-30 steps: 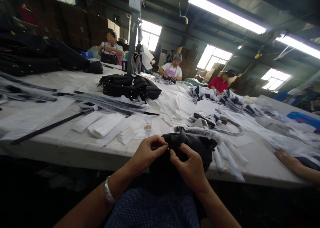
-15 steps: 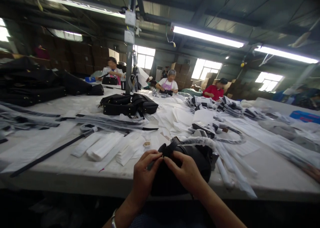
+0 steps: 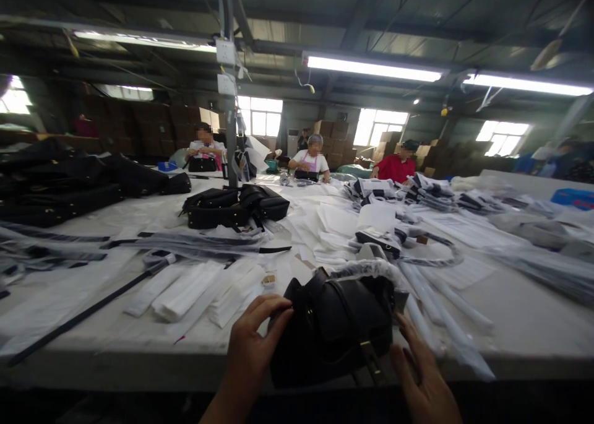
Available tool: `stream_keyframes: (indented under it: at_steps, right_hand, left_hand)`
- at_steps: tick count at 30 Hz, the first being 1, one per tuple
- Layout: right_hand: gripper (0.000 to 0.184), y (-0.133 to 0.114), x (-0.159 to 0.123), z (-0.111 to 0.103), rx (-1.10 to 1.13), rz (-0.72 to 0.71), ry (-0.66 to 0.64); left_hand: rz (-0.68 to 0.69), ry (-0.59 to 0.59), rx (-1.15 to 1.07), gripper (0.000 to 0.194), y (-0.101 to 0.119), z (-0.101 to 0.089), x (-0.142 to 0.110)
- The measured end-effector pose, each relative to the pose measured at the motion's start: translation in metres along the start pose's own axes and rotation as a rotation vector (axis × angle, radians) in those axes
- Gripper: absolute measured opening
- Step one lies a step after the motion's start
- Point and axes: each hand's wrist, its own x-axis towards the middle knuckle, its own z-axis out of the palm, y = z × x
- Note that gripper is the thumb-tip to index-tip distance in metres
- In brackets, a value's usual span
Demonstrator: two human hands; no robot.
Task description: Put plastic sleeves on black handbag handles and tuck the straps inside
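A black handbag (image 3: pixel 338 312) lies at the table's front edge, its handle wrapped in clear plastic (image 3: pixel 366 268). Brass-coloured hardware (image 3: pixel 371 354) hangs at its lower front. My left hand (image 3: pixel 255 334) pinches the bag's upper left edge between thumb and fingertips. At the bag's right side is my right hand (image 3: pixel 422 371), its fingers stretched and apart; whether the fingertips touch the leather I cannot tell. The underside of the bag is hidden.
Folded white paper strips (image 3: pixel 185 291) and a long black strap (image 3: pixel 93 309) lie left. More black bags (image 3: pixel 216 207) stand beyond, near a post (image 3: pixel 229 114). Wrapped straps (image 3: pixel 440 319) lie right. Several co-workers, one in a red top (image 3: pixel 394 169), sit across the table (image 3: pixel 520 325).
My right hand has let go of the bag's top left part and moved right and down, opening. My left hand still pinches the edge, slightly lower. More of the bag's front shows.
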Motion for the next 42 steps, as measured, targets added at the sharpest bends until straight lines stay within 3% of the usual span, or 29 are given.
stream_keyframes:
  at_steps: [4,7,11,14,18,21,34,38,42]
  right_hand:
    - [0.041,-0.042,0.01,-0.008,0.089,-0.298,0.151]
    - [0.028,-0.088,0.03,-0.013,0.166,-0.467,-0.044]
    - [0.027,-0.136,0.048,-0.003,0.031,-0.447,-0.256]
    - [0.027,-0.153,0.049,0.01,-0.043,-0.361,-0.346]
    - [0.021,-0.154,0.048,0.021,-0.01,-0.181,-0.429]
    - [0.023,-0.148,0.046,0.027,0.104,-0.114,-0.466]
    - [0.024,-0.152,0.03,0.037,0.196,-0.038,-0.403]
    - [0.012,-0.158,0.034,0.038,0.115,-0.103,-0.362]
    - [0.019,-0.147,0.04,0.019,0.032,-0.436,-0.218]
  left_hand:
    - [-0.213,-0.078,-0.177,0.025,-0.009,0.002,-0.003]
    - [-0.304,-0.143,-0.318,0.038,-0.018,0.002,-0.002]
    - [-0.288,-0.323,-0.447,0.057,-0.027,-0.003,0.014]
    - [-0.252,-0.527,-0.493,0.051,-0.029,-0.012,0.034]
    - [-0.18,-0.761,-0.53,0.037,-0.03,-0.021,0.056]
    - [-0.198,-0.857,-0.577,0.036,-0.036,-0.022,0.063]
    - [-0.133,-0.9,-0.332,0.03,-0.029,-0.02,0.067]
    - [-0.157,-0.829,-0.351,0.027,-0.033,-0.012,0.064]
    - [-0.151,-0.794,-0.423,0.022,-0.04,-0.015,0.065]
